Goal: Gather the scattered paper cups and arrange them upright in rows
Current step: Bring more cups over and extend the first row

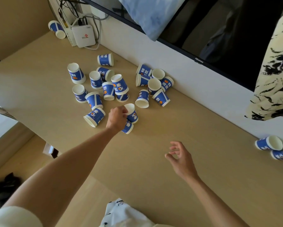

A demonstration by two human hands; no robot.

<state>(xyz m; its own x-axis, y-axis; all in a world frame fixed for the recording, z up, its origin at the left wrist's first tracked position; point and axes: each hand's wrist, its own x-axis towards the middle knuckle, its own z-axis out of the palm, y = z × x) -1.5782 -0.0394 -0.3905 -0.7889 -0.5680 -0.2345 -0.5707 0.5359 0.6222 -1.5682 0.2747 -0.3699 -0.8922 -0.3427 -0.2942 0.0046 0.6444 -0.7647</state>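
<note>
Cups (114, 86) blue-white, scattered on wooden table (153, 161), main pile at 11 o'clock, most tipped or inverted. Left hand (117, 117) pinches rim of one cup (132, 113) at centre. Right hand (180, 157) at 5 o'clock, fingers spread, holding nothing. More cups (269, 143) at 3 o'clock by wall.

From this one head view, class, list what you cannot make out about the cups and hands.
- Cup under the left hand: the hand covers most of the lower cup, so its position is unclear.
- Cups at the right edge: the frame cuts them off, so no count.
- Print on the cups: too small to read.
- Right hand: open, holding nothing.
</note>
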